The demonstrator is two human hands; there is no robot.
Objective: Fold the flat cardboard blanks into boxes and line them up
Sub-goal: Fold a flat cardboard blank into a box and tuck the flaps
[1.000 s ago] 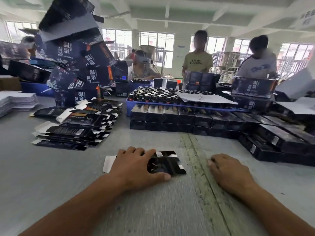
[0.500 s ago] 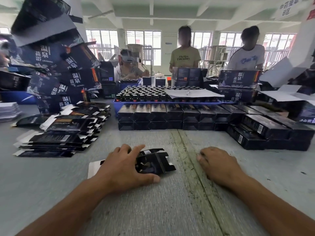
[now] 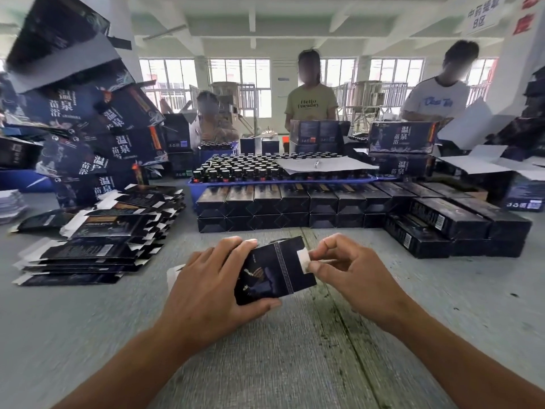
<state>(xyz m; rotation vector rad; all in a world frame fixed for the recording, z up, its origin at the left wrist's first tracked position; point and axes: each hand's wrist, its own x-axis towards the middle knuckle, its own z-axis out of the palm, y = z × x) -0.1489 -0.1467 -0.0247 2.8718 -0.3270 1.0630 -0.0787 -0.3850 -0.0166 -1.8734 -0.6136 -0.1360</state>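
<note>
A dark blue printed cardboard blank (image 3: 272,273) is lifted off the grey table (image 3: 295,349), partly opened into a box shape. My left hand (image 3: 212,284) grips its left part, fingers over the top and thumb underneath. My right hand (image 3: 348,267) pinches the white flap at its right end between thumb and forefinger. A pile of flat blanks (image 3: 97,240) lies to the left. Folded dark boxes (image 3: 295,206) stand in two-high rows across the table behind my hands, running on to the right (image 3: 460,228).
A blue tray (image 3: 206,185) of dark bottles sits behind the box rows, with a white sheet (image 3: 324,165) on top. Larger printed cartons (image 3: 88,119) are heaped at the far left. Three people (image 3: 311,95) stand beyond the table. White paper stacks (image 3: 10,205) lie at the left edge.
The blank lay flat on the table under my left hand; now both hands hold it raised and partly opened. My right hand came off the table and took the end flap.
</note>
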